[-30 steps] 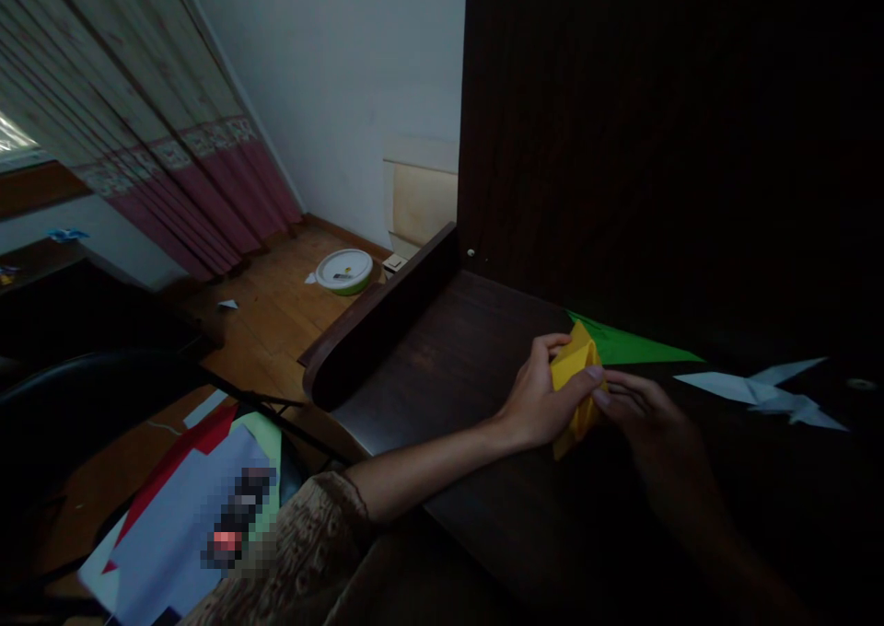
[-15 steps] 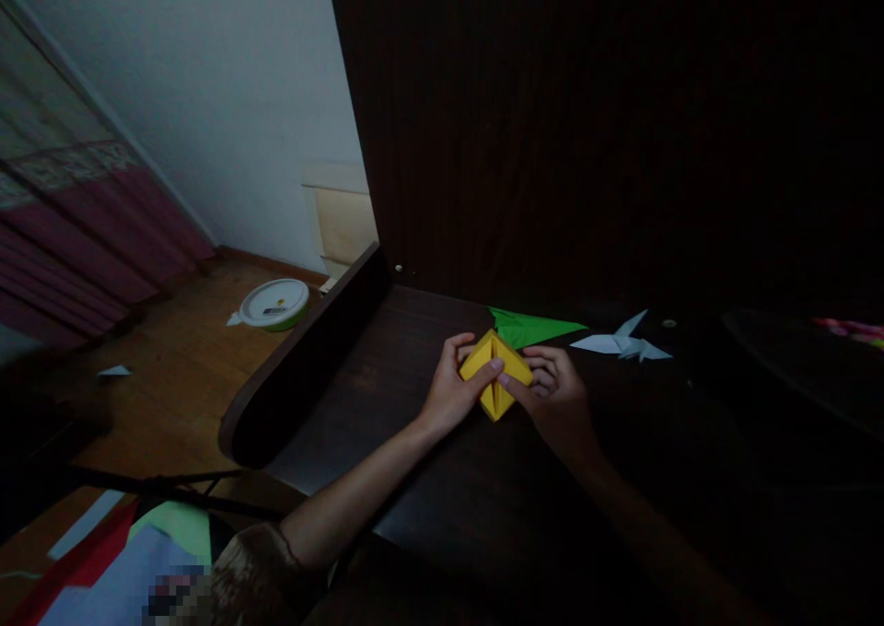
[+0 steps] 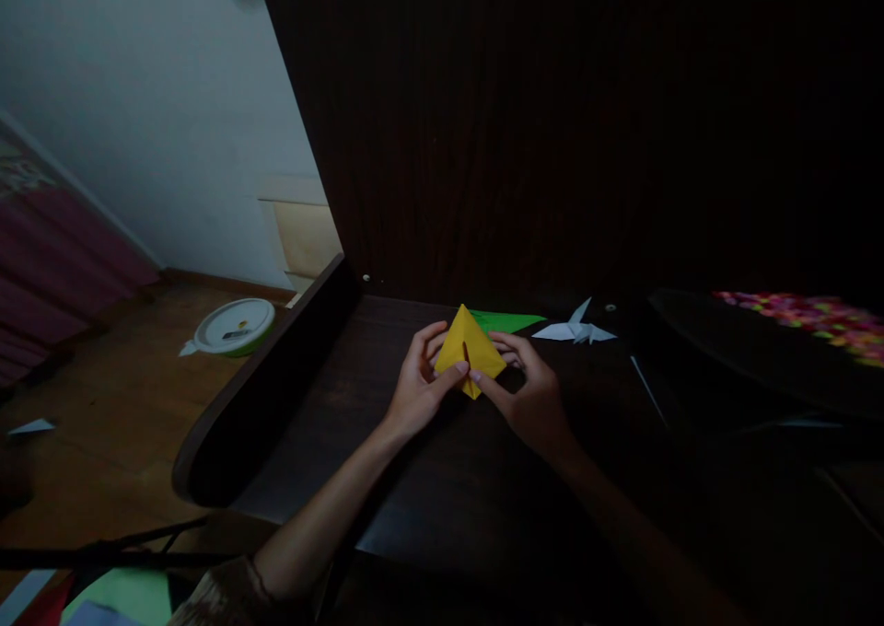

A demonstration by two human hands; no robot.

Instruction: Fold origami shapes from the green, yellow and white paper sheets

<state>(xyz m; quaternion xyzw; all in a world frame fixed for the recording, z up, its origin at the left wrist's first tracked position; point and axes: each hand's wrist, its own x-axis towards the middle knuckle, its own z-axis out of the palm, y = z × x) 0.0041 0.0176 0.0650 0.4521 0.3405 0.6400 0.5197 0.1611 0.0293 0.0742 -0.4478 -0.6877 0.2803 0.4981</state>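
A dim room, seen from above the hands. Far left, on the wood floor, a small white paper scrap (image 3: 29, 426) lies well apart from everything else; nearer the desk sits a round white-lidded bowl w/ green rim (image 3: 233, 325), down on the floor, out of the work area. A dark curved desk edge rail (image 3: 262, 387) separates floor from the dark wooden desk (image 3: 442, 506), which gives a flat, hard surface for creasing.

Centre frame: the left hand (image 3: 414, 391) pinches the left side of a folded yellow paper (image 3: 470, 350), thumb on the front face, fingers curled behind it. The right hand (image 3: 529, 396) grips the right side the same way, thumb tip meeting the left thumb near the lower centre fold. Both hands are closed on the sheet, holding it tilted up off the desk w/ its point upward, probably so the middle crease faces the person and both flaps stay aligned. The paper's lower tip looks close to the desktop; can't tell if it touches.

Just behind the yellow piece, a green paper (image 3: 507, 320) lies flat vs. the back panel, partly hidden by the yellow point. Right of that, a finished-looking white paper crane (image 3: 575, 330) rests on the desk, set aside near the back, apart from the hands. Far right, a blurred strip of multicolored material (image 3: 808, 318) sits on a dark surface; too blurred to ID.
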